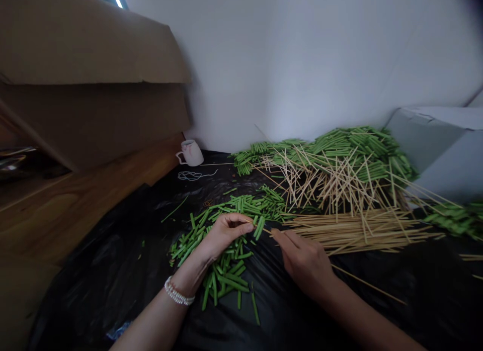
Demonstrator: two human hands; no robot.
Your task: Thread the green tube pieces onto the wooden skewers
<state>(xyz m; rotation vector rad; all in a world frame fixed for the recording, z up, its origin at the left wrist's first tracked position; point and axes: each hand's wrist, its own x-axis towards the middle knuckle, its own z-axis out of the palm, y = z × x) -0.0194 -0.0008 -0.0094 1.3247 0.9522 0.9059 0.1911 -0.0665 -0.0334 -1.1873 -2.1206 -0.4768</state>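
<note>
Between my two hands a thin bamboo skewer (pixel 368 283) runs slantwise, its long end sticking out behind the right one. Short green bean pieces (pixel 259 228) sit crosswise on it near the tip. My left hand (pixel 226 234) pinches the skewer at the tip end, close beside these pieces; whether a further piece is in its fingers I cannot tell. Farther down the stick, my right hand (pixel 305 258) is closed around it. Under and around the left hand lies a loose heap of cut green beans (pixel 230 280).
Bare skewers (pixel 358 233) lie stacked on the black plastic sheet (pixel 113 270). Behind them is a pile of filled bean skewers (pixel 362 150). A white mug (pixel 192 153) and white string (pixel 192 176) are at the back left. A cardboard box (pixel 94 84) and a white box (pixel 441 140) flank the sheet.
</note>
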